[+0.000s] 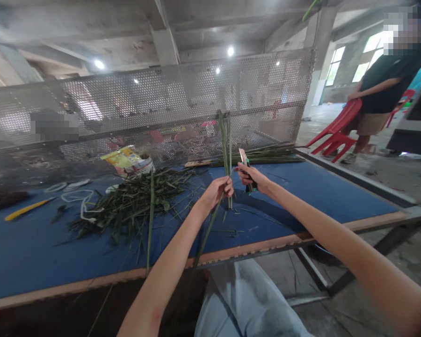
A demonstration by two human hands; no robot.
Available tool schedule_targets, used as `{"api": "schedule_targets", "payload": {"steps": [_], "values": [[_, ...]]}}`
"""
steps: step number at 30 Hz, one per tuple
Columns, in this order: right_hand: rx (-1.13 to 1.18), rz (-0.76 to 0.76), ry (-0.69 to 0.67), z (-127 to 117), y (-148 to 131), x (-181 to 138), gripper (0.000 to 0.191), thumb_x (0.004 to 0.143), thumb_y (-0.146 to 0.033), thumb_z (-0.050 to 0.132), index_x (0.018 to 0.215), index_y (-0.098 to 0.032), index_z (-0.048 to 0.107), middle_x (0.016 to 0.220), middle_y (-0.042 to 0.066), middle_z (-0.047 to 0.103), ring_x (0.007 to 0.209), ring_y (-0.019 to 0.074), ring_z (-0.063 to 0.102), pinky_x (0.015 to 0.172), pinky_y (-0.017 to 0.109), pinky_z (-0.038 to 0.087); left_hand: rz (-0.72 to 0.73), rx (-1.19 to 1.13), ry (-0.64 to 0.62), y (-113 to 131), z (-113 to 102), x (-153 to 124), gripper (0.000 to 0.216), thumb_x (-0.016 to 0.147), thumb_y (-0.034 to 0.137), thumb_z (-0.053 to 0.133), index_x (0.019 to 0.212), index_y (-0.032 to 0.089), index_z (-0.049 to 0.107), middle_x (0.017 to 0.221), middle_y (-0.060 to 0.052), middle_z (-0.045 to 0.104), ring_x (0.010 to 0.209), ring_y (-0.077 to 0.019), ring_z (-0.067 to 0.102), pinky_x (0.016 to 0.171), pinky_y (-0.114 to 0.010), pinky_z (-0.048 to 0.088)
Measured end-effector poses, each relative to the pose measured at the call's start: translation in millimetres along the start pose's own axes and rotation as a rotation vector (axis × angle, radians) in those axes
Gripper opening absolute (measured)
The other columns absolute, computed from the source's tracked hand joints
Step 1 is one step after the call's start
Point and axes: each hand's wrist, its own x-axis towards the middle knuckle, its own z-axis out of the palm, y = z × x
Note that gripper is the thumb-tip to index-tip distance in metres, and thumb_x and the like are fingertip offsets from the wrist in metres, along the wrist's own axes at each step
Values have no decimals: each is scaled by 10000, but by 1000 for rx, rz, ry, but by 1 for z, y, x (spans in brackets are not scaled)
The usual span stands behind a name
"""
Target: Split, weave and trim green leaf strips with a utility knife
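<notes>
My left hand (217, 191) is closed around a bundle of thin green stalks (226, 140) that stand upright above the fist and trail down below it. My right hand (250, 178) grips a knife with a green handle (247, 173), its blade pointing up right beside the stalks. Both hands hover over the blue table top (319, 192). A heap of cut green leaves (133, 201) lies on the table to the left of my left hand.
A perforated metal screen (161, 103) stands along the table's far edge. Long stalks (263, 154) lie at the back right. A yellow packet (124, 159), white cord (80, 199) and a yellow strip (26, 209) lie at left. A person beside red chairs (333, 133) stands at right.
</notes>
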Motion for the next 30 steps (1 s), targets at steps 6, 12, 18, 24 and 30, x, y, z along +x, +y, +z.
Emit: {"api": "schedule_targets", "payload": {"steps": [6,12,18,24,30], "values": [[43,112,-91,7,-6,-3,500,811,-692,398,719,-202,435,578,-49,428,429,69,405,383,201,292,-63,-221,45,3,-1,2,354,920,283,403,584,182,360,462,44,262,425,-94,375,461,-199,343],[-26,122,-208,9,-2,-7,445,878,-586,392,734,-182,511,469,-50,432,369,72,388,397,205,341,-70,-410,36,5,-6,1,375,941,233,314,569,182,328,450,46,201,375,-81,262,386,-194,251],[-98,106,-236,7,4,-5,393,887,-509,408,749,-168,544,613,16,600,333,60,394,332,218,285,-88,-444,44,4,-7,1,372,942,216,295,573,185,323,435,47,199,363,-83,236,374,-201,234],[-102,83,-244,7,7,-3,389,886,-506,426,739,-163,535,601,9,582,321,54,389,320,213,288,-85,-444,13,3,-8,2,369,944,217,294,579,184,331,433,46,223,362,-82,262,374,-197,241],[-84,84,-301,5,6,-4,389,926,-477,371,728,-163,490,552,-28,502,311,45,380,311,192,298,-94,-455,4,2,-9,3,378,952,211,265,580,179,317,432,48,218,357,-81,274,375,-192,250]]}}
